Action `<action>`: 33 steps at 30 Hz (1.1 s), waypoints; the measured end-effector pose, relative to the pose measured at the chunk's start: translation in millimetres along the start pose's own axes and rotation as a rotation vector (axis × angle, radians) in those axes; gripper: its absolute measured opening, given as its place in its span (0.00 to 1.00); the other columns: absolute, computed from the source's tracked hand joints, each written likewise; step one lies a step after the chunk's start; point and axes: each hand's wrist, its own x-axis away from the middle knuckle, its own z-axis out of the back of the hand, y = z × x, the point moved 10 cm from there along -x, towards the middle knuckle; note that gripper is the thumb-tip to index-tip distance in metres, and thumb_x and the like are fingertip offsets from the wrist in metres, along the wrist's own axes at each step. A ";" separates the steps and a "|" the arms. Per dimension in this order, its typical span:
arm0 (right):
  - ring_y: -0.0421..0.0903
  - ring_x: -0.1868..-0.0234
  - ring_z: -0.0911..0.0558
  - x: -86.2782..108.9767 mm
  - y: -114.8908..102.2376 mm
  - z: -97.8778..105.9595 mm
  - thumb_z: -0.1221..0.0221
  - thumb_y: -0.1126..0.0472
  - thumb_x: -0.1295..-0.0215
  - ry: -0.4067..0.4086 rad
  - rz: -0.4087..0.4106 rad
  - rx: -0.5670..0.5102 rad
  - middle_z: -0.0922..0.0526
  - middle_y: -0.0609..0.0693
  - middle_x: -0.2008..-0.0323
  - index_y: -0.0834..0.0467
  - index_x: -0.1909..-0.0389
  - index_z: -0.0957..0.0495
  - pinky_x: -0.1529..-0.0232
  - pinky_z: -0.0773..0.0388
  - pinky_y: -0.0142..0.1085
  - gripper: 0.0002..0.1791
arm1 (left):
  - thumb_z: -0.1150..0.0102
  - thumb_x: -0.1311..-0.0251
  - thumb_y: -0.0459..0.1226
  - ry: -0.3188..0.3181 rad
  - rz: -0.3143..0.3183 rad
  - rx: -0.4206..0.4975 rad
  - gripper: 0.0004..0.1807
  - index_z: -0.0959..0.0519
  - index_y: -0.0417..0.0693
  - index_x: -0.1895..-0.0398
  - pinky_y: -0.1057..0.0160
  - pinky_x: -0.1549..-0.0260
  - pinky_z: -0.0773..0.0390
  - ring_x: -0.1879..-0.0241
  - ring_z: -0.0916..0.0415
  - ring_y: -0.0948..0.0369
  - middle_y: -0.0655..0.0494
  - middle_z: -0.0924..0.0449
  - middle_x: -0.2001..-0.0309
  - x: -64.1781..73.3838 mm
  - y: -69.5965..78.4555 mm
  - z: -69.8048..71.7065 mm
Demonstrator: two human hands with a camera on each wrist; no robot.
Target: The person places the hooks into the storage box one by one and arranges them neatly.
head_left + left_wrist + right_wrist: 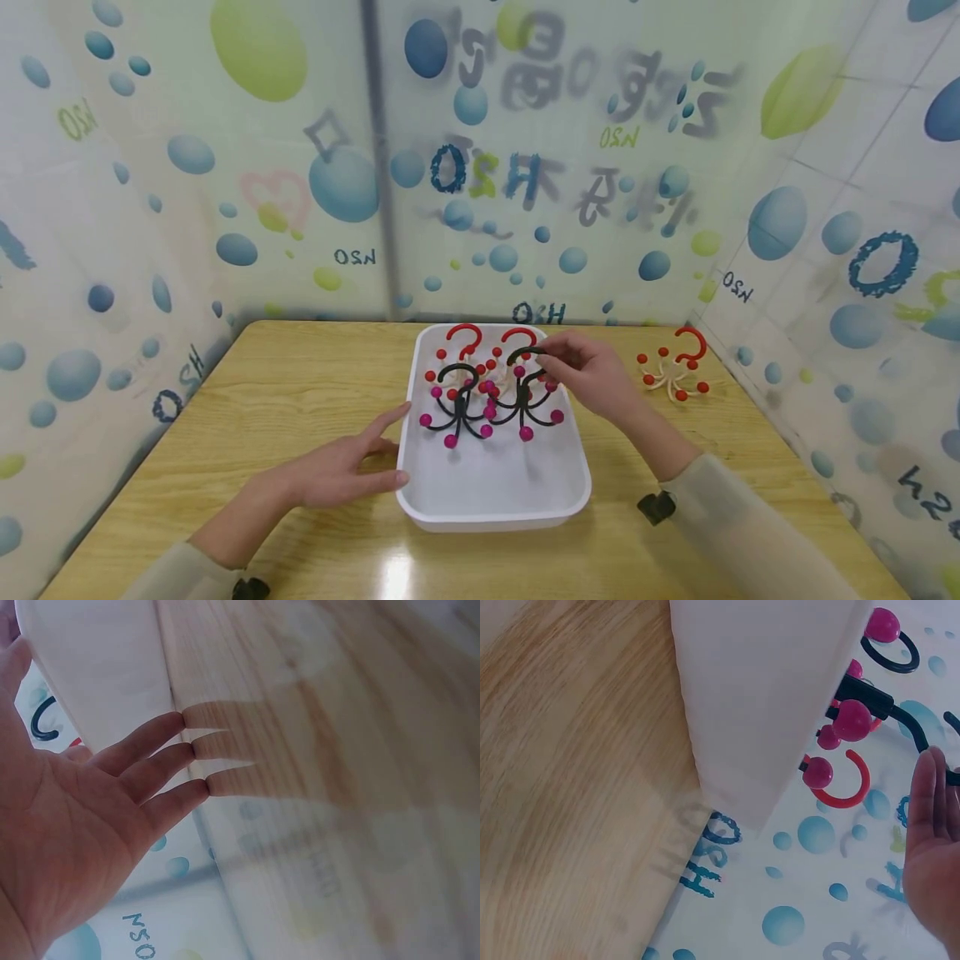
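A white tray (495, 492) stands on the table with several hook-topped pieces in it, each with curved legs ending in small balls. My right hand (592, 375) pinches the hook of a black piece (522, 400) with magenta balls, over the tray's right half. Beside it stands another black hook piece (460, 408). Two red hooks (465, 333) with red-tipped pale legs show behind them, partly covered. My left hand (337, 471) touches the tray's left rim with thumb and forefinger, its other fingers straight in the left wrist view.
A third red hook piece (675, 371) lies on the table (300, 367), right of the tray. Patterned curtain-like walls (480, 233) enclose the table at the back and both sides. The tray reaches close to the table's back edge.
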 end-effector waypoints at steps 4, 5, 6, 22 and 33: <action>0.61 0.58 0.11 -2.2 5.7 -8.1 0.34 0.57 0.20 -0.034 -0.020 -0.013 0.08 0.55 0.57 0.59 0.43 0.14 0.54 0.08 0.44 0.13 | 0.39 0.25 0.64 -0.002 0.004 0.002 0.52 0.58 0.73 0.08 0.27 0.24 0.33 0.23 0.27 0.39 0.48 0.20 0.26 -0.1 -0.6 0.2; 0.61 0.58 0.11 -2.6 7.1 -9.6 0.34 0.58 0.20 -0.040 -0.024 -0.015 0.09 0.55 0.57 0.59 0.43 0.15 0.53 0.08 0.46 0.13 | 0.39 0.25 0.64 -0.003 0.005 0.002 0.52 0.58 0.73 0.08 0.27 0.24 0.33 0.23 0.27 0.39 0.48 0.20 0.26 -0.4 -1.1 0.2; 0.62 0.57 0.11 -2.9 8.6 -10.7 0.34 0.58 0.20 -0.044 -0.030 -0.015 0.09 0.56 0.57 0.59 0.42 0.15 0.53 0.08 0.46 0.13 | 0.39 0.25 0.64 -0.004 0.006 0.002 0.52 0.58 0.73 0.08 0.27 0.24 0.33 0.23 0.27 0.39 0.48 0.20 0.26 -0.7 -1.4 0.0; 0.52 0.59 0.09 -7.5 29.1 -20.4 0.35 0.61 0.20 -0.087 -0.101 0.004 0.08 0.58 0.52 0.62 0.41 0.15 0.49 0.08 0.46 0.13 | 0.38 0.26 0.64 0.002 0.004 0.014 0.53 0.57 0.72 0.08 0.27 0.25 0.32 0.24 0.26 0.40 0.49 0.19 0.26 -0.3 -1.9 -1.1; 0.50 0.58 0.10 -8.0 40.3 -21.0 0.34 0.62 0.21 -0.101 -0.143 0.015 0.08 0.58 0.52 0.60 0.41 0.14 0.48 0.08 0.46 0.13 | 0.38 0.25 0.63 0.006 -0.015 0.004 0.52 0.58 0.71 0.08 0.27 0.25 0.32 0.24 0.25 0.40 0.48 0.19 0.27 0.2 -1.1 -0.4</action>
